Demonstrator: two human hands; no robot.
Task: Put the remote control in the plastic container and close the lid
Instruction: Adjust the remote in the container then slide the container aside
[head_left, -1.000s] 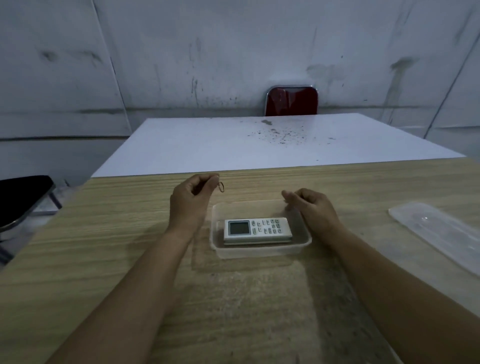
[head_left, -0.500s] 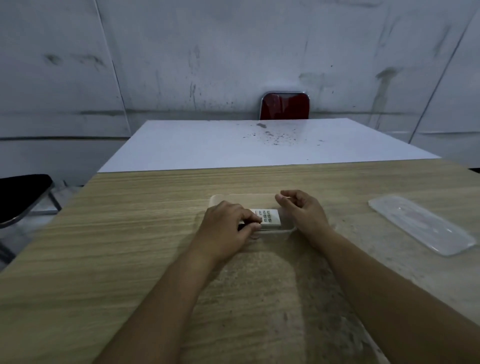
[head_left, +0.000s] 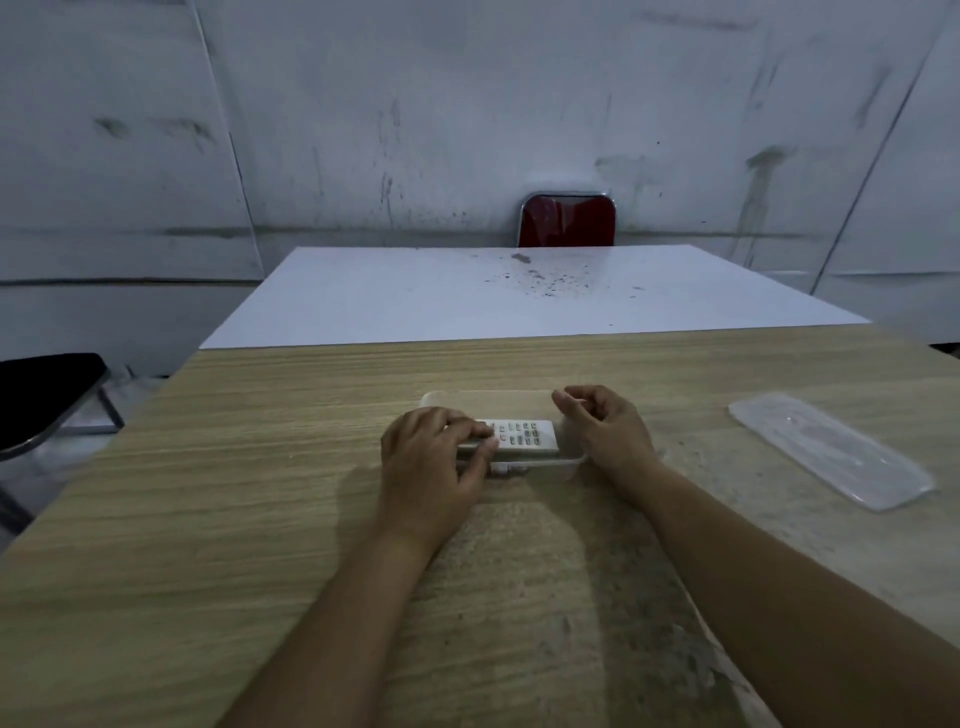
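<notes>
A white remote control (head_left: 524, 439) lies inside a clear plastic container (head_left: 488, 400) on the wooden table. My left hand (head_left: 431, 462) covers the remote's left end, with fingers curled over its top and thumb at its near side. My right hand (head_left: 608, 426) rests at the container's right end, fingers loosely curled and touching the rim. The container's clear lid (head_left: 831, 449) lies apart on the table, to the right.
The wooden table (head_left: 260, 493) joins a white tabletop (head_left: 415, 301) behind it. A red chair back (head_left: 567, 221) stands at the far wall. A black chair seat (head_left: 41, 395) is at the left edge.
My left hand has come down from beside the container's far left corner onto the remote's left end. My right hand has stayed at the container's right end.
</notes>
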